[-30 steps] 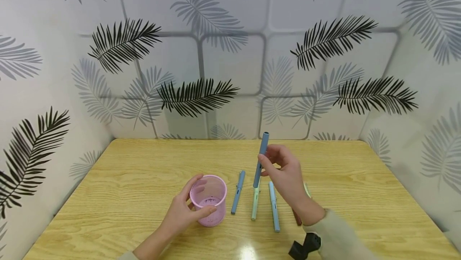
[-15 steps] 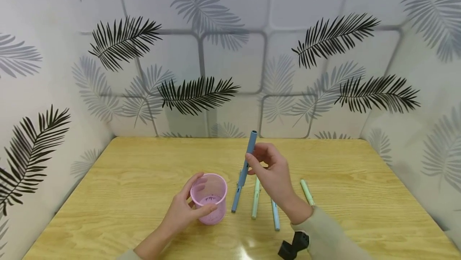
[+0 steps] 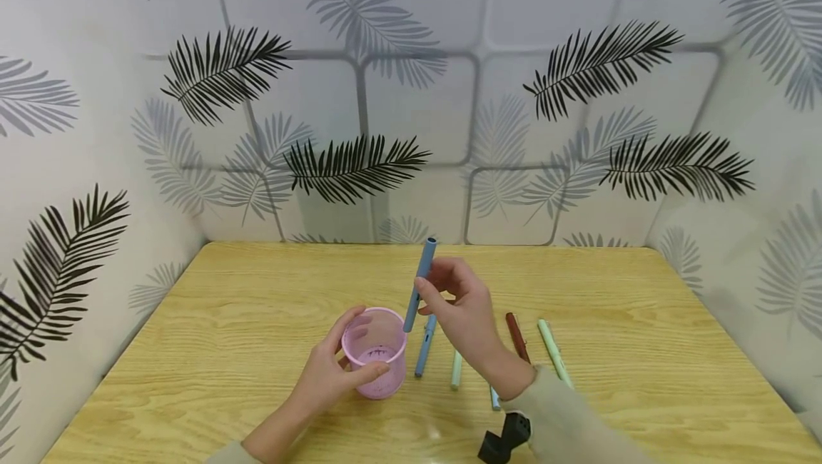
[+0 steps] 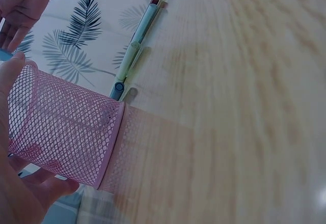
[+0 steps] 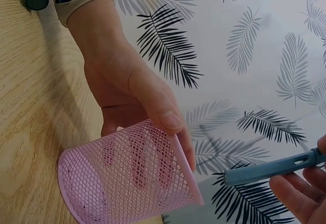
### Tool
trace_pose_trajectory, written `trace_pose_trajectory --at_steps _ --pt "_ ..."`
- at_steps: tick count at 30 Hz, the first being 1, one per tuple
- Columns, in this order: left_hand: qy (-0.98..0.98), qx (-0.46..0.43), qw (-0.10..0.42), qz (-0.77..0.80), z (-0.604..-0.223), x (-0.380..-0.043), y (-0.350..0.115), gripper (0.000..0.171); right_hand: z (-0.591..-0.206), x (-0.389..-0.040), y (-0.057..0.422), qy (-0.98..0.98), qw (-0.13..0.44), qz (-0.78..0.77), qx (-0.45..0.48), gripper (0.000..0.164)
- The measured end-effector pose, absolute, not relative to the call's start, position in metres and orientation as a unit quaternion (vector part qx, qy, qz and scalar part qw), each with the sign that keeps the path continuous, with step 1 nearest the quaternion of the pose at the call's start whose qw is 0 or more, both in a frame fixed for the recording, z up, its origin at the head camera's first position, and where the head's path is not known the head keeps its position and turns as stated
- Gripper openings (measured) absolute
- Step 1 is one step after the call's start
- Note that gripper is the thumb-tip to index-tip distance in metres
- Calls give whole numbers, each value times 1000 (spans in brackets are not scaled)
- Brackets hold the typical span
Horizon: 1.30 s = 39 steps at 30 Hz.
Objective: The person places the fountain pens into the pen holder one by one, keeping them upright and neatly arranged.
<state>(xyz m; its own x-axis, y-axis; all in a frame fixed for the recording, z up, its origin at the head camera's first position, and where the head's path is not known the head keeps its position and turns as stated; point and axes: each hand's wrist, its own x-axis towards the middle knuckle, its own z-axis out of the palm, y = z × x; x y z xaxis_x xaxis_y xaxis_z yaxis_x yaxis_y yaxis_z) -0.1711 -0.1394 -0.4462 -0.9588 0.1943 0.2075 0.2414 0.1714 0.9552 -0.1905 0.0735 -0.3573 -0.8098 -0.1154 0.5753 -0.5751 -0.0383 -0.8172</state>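
Observation:
A pink mesh pen cup (image 3: 389, 380) stands upright on the wooden table. My left hand (image 3: 329, 367) grips it from the left, thumb in front and fingers around the far side, as the right wrist view also shows with the left hand (image 5: 122, 81). Just above the cup's right rim, a greyish-blue pen (image 3: 420, 275) is pinched between the thumb and fingers of my right hand (image 3: 465, 310). The pen leans, its lower end close to the rim; whether they touch I cannot tell. Through the mesh cup (image 5: 114, 186) no pen is seen.
Right of the cup lie a blue pen (image 3: 424, 351), a light green pen (image 3: 457, 371), a light blue pen (image 3: 495, 398) partly behind my right wrist, a dark red pen (image 3: 516, 335) and another light green pen (image 3: 554, 351). A leaf-patterned wall (image 3: 411, 93) borders the table.
My right hand has carried the blue pen leftward, from over the lying pens to the cup's right rim. The dark red pen's upper part has come into view. The left hand stays on the cup.

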Motion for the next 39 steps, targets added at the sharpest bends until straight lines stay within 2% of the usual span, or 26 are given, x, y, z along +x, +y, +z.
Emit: trace_pose_trajectory --at_steps 15,24,31,39 --pt "-766 -145 20 -626 -447 -171 -139 82 -368 -191 64 -691 135 668 240 20" --pt "-762 -147 19 -631 -446 -171 -139 82 -352 -174 62 -716 118 648 231 18" --pt "-762 -150 18 -629 -447 -171 -140 83 -384 -191 65 -736 113 626 233 16" --pt "-758 -157 19 -633 -447 -171 -140 83 -392 -191 66 -761 108 597 230 12"
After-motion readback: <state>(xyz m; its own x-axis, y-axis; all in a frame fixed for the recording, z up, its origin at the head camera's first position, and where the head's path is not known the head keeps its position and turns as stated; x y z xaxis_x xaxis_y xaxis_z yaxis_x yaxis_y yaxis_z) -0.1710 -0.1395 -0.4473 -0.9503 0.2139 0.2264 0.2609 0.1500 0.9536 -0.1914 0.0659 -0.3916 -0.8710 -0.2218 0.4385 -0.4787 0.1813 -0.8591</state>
